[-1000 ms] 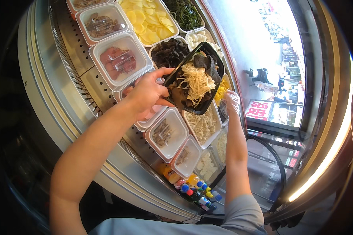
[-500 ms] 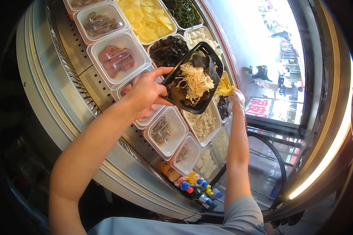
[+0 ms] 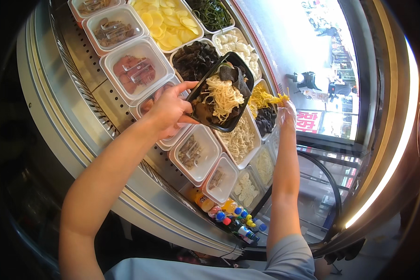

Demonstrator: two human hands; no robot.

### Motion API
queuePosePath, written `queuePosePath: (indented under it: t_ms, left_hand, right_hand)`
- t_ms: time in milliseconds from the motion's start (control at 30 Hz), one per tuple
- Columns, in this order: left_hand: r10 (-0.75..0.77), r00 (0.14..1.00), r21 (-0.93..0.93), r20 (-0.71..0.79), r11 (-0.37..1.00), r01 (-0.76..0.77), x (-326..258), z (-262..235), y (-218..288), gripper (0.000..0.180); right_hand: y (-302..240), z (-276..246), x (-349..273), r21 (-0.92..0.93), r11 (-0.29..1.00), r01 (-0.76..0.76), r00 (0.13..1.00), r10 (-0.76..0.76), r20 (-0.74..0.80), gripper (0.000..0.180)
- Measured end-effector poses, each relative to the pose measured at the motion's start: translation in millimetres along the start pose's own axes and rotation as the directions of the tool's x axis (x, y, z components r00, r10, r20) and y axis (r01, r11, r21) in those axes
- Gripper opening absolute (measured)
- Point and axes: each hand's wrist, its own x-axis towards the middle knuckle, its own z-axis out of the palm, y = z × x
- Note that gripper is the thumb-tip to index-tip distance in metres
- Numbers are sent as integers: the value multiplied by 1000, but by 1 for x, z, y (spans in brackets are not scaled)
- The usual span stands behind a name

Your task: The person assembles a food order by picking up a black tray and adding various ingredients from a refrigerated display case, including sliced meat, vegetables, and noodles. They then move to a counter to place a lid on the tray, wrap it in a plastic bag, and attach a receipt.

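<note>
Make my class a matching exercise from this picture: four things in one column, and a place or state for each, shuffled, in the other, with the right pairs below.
Column one
1. Left hand
2. Right hand
3. Black tray
4. Yellow slices

Column two
A. Filled with pale strands and dark pieces
B. Near the picture's top edge
C. Holding yellow strands
D. Gripping a tray's side

Pairs: 1-D, 2-C, 3-A, 4-B

The black tray [image 3: 232, 122] hides a part of the pale strands [image 3: 238, 145] just below it, while above this tray the yellow slices [image 3: 167, 22] and dark greens [image 3: 211, 13] are cut by the upper edge, and the street [image 3: 281, 39] to its right is blurred.
</note>
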Motion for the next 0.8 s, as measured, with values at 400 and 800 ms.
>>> queuePosePath:
  t_ms: [400, 800]
  left_hand:
    - [-31, 997, 5, -64, 1000, 31, -13, 3, 0, 61]
    - [-128, 967, 124, -219, 980, 158, -247, -10, 86, 63]
  right_hand:
    - [-110, 119, -194, 344, 934, -98, 979, 28, 204, 30]
    - [-142, 232, -424, 387, 836, -389, 554, -123, 823, 15]
